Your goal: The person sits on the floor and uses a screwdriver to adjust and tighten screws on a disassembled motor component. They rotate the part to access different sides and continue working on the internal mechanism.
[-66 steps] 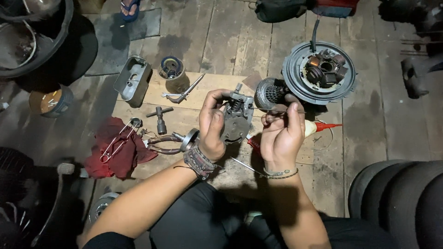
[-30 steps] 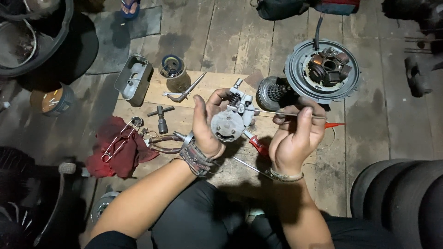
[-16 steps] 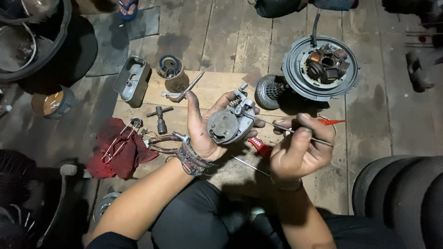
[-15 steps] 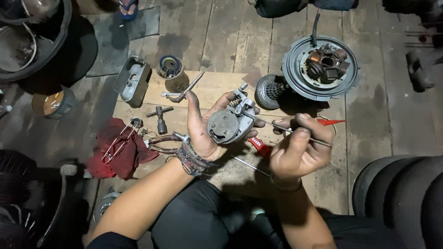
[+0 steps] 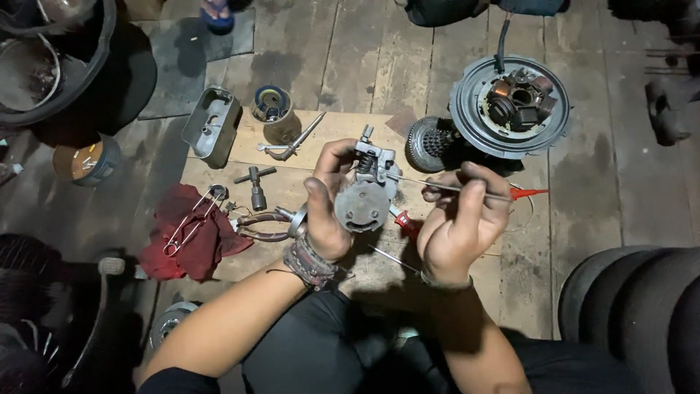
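Gripping a grey metal carburetor [image 5: 364, 195] in the left hand [image 5: 326, 208], fingers closed around its body, round face turned toward the camera, spring and fittings on top, held above the wooden board [image 5: 343, 138] in front of the lap. Pinching a thin metal rod [image 5: 445, 187] in the right hand [image 5: 463, 219], fingers closed on it, rod lying level with its tip touching the carburetor's upper part. Below the hands, on the board: red-handled screwdriver [image 5: 405, 222], partly hidden. Right of the right hand: red pointed tool tip [image 5: 529, 193] on the floor planks. Left of the left wrist: pliers [image 5: 257, 225] beside a red rag [image 5: 191, 237] with a wire clip [image 5: 191, 219] lying on it. Farther out on the board: small T-shaped tool [image 5: 257, 186], bent wrench [image 5: 292, 142], round tin [image 5: 272, 109], and a grey metal cover [image 5: 211, 124] at the board's left edge. Beyond the right hand: toothed round part [image 5: 429, 144] just beside a round stator plate [image 5: 510, 106] with copper coils. Far left: tub of small parts [image 5: 87, 160]. Far right: stacked tyres [image 5: 642, 306].
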